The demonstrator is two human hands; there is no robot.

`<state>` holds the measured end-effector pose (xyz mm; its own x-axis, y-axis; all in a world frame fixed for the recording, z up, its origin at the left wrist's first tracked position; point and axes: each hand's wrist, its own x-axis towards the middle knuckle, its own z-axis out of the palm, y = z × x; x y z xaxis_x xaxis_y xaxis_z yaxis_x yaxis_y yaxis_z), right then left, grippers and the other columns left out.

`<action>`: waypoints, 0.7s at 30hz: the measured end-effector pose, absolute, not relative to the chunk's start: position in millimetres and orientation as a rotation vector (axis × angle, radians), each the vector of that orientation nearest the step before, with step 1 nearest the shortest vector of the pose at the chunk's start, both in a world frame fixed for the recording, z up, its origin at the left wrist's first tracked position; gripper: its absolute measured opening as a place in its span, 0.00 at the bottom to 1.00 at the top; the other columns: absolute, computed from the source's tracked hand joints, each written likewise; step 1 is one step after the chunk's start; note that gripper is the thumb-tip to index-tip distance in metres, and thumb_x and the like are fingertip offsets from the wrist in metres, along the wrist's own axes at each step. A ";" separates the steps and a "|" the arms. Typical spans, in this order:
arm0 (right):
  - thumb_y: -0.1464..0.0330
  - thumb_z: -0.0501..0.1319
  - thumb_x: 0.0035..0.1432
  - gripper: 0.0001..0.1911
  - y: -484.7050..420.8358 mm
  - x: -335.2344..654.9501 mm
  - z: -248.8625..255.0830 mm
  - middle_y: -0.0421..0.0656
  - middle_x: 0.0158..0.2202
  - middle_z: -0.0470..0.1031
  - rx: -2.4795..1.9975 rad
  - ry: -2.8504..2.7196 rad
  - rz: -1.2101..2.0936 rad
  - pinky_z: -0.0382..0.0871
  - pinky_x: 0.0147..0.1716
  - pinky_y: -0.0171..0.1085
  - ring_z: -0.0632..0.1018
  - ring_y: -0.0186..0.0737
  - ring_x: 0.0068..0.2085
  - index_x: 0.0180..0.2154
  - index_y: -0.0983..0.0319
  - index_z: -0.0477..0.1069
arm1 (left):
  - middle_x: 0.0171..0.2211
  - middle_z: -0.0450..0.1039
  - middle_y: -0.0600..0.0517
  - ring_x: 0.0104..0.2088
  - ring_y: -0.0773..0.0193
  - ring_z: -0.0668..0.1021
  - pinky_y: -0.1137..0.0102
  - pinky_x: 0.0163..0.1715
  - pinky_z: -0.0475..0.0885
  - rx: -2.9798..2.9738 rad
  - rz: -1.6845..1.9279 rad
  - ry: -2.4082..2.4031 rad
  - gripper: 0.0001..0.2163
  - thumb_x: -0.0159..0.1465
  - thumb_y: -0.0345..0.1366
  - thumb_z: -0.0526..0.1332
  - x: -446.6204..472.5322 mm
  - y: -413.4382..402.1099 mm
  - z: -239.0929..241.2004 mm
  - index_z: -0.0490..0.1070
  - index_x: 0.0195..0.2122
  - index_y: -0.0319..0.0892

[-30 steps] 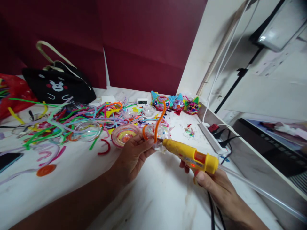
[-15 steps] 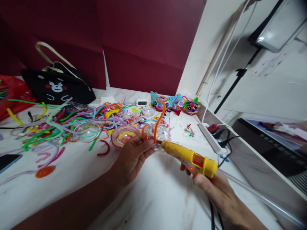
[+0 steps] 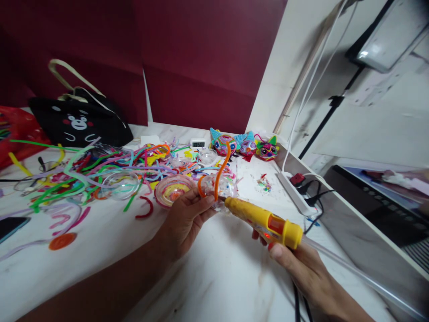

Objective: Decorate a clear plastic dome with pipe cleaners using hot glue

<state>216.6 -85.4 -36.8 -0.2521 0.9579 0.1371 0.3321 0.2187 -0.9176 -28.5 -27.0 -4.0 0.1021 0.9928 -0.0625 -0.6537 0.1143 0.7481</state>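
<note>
My left hand (image 3: 192, 212) is closed on a clear plastic ball (image 3: 225, 188), pinching it at its near edge. An orange pipe cleaner (image 3: 222, 173) rises in a curve from that ball, its lower end beside my thumb. My right hand (image 3: 295, 259) grips a yellow hot glue gun (image 3: 259, 218) with a small red light lit. The gun's nozzle points left and meets the foot of the pipe cleaner; whether it touches cannot be made out. A long clear glue stick (image 3: 355, 268) sticks out behind the gun. Beside my left hand lies a round clear dish with yellow and pink rings (image 3: 174, 188).
Loose pipe cleaners (image 3: 83, 172) lie heaped at left, with a clear half shell (image 3: 121, 184) and an orange disc (image 3: 62, 241). Behind are a timer (image 3: 197, 143) and decorated animal heads (image 3: 224, 144). A power strip (image 3: 299, 195) runs along the right edge.
Almost nothing differs. Both hands, the ball and the glue gun hold the same places, apart from a very slight shift of the whole view.
</note>
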 end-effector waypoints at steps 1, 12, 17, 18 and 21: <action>0.53 0.58 0.60 0.22 -85.9 215.9 -35.3 0.47 0.54 0.72 -1.261 -1.718 1.017 0.62 0.56 0.62 0.68 0.61 0.58 0.55 0.51 0.70 | 0.33 0.80 0.49 0.36 0.63 0.80 0.72 0.38 0.77 0.646 1.346 0.662 0.12 0.50 0.28 0.72 -28.6 -26.9 -3.9 0.77 0.35 0.36; 0.51 0.56 0.61 0.16 -83.2 198.2 -1.9 0.45 0.45 0.75 -1.166 -1.904 0.814 0.70 0.47 0.53 0.74 0.56 0.48 0.43 0.51 0.75 | 0.34 0.80 0.49 0.35 0.64 0.80 0.74 0.37 0.77 0.620 1.351 0.640 0.11 0.50 0.26 0.72 -28.5 -26.6 -2.3 0.78 0.35 0.35; 0.53 0.55 0.63 0.14 -81.6 194.5 2.2 0.44 0.37 0.75 -1.122 -1.932 0.773 0.72 0.38 0.46 0.75 0.51 0.41 0.39 0.52 0.75 | 0.34 0.80 0.49 0.36 0.64 0.80 0.74 0.38 0.77 0.607 1.356 0.634 0.11 0.49 0.26 0.72 -28.0 -25.8 -2.1 0.78 0.35 0.35; 0.53 0.55 0.63 0.14 -81.5 194.6 1.7 0.44 0.37 0.75 -1.120 -1.932 0.767 0.72 0.38 0.46 0.75 0.51 0.41 0.39 0.52 0.75 | 0.34 0.80 0.49 0.36 0.64 0.80 0.73 0.38 0.77 0.603 1.356 0.634 0.11 0.49 0.26 0.72 -28.0 -25.7 -2.2 0.78 0.35 0.35; 0.54 0.55 0.63 0.15 -81.4 193.9 2.2 0.44 0.37 0.75 -1.107 -1.945 0.779 0.72 0.34 0.43 0.75 0.48 0.38 0.39 0.53 0.74 | 0.34 0.80 0.49 0.36 0.64 0.81 0.73 0.39 0.77 0.603 1.354 0.635 0.11 0.50 0.26 0.72 -28.0 -25.9 -2.1 0.78 0.35 0.35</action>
<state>193.9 -81.4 2.2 -0.3415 0.8877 0.3088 0.4290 0.4396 -0.7892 -28.0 -25.9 -2.1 0.1039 0.9924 -0.0662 -0.6859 0.1197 0.7178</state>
